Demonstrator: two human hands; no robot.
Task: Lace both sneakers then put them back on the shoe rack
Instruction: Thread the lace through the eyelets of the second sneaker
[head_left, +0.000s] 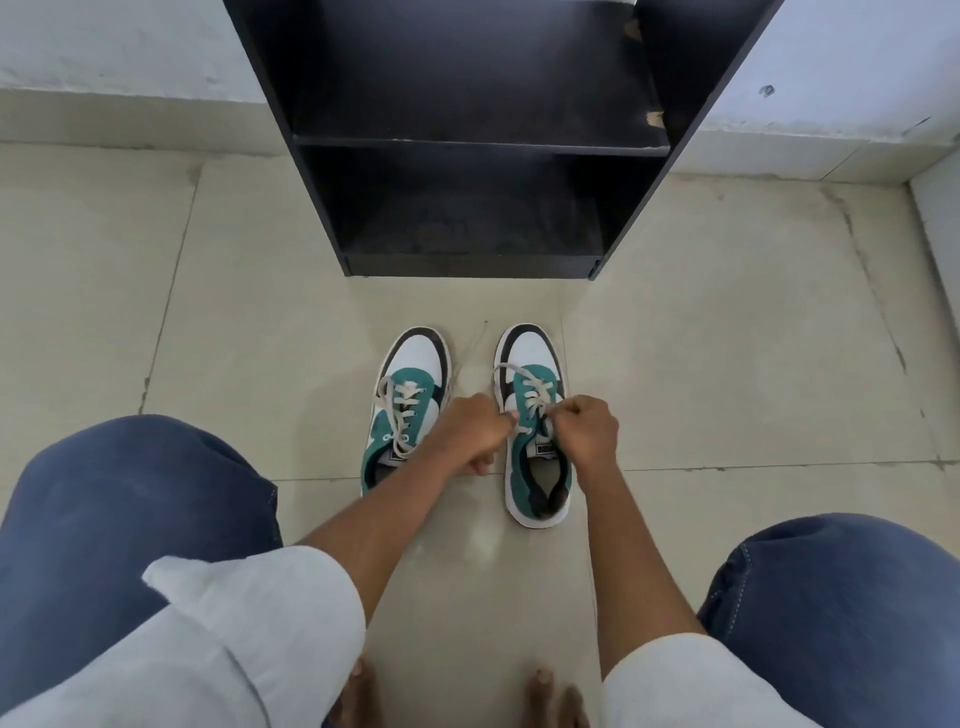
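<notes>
Teal suede, white toe panel, black trim: we see these on both sneakers, which stand side by side on the floor (208, 291), toes toward the shoe rack (483, 130).
Left sneaker (402, 410): flat on its sole just in front of the rack; we see an off-white lace threaded through the eyelets, with one loose loop lying over its outer edge.
Right sneaker (535, 441): parallel to the left one, apart from it by a narrow strip of floor; heel opening faces us.
Right-sneaker lace (535, 389): crossed over the upper eyelets; one strand arcs out over the inner side of the shoe, and a thin end lies on the floor between the two toes.
Left hand (467, 431): fingers curled closed, pinching the lace at the inner edge of the right sneaker; the wrist partly covers the left sneaker.
Right hand (584, 428): closed into a fist-like pinch on the lace, over the tongue of the right sneaker.
Shoe rack: black board, open front, standing against the wall; we see two dark shelf levels, with nothing on them that we can make out.
Floor: pale glossy tiles with grey joints.
Person: blue denim knees at both lower corners, white sleeves rolled to the forearm, bare toes at the bottom edge.
</notes>
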